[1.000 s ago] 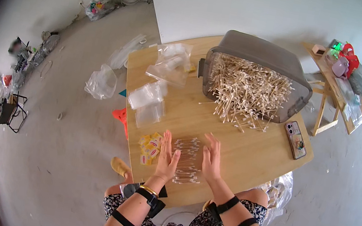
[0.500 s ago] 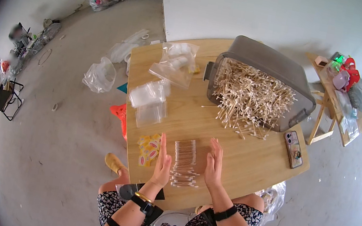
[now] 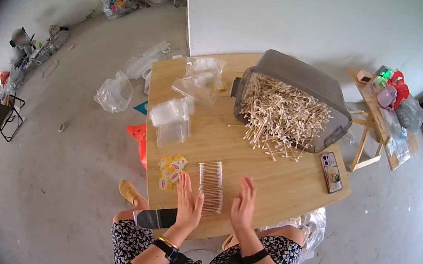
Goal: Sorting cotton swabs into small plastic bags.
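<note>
the row of cotton swabs (image 3: 211, 185) lay on the wooden table (image 3: 276, 180), between the two hands. pale tips showed along its left edge, thin sticks across its middle, pale tips again along its right edge; the swabs sat side by side in one slim, fairly even column running away from the person.

to the left of the row, the left hand (image 3: 188, 207) was unfolded, fingers straight, thumb held apart from them, pinching nothing. to the right of the row, the right hand (image 3: 244, 203) was also loosely extended, fingers slightly bent, holding nothing, with bare wood between it and the swabs.

left of the row, the yellow-and-white packets (image 3: 171, 166) overlapped, so their number was hard to make out. a black flat thing (image 3: 158, 217), nearer the person than the row, ran up to the left hand. whether the left thumb touched the row could not be told. beyond the row and to its right, a heap of loose swabs (image 3: 282, 113) hid much of the inside of the grey bin (image 3: 307, 70).
</note>
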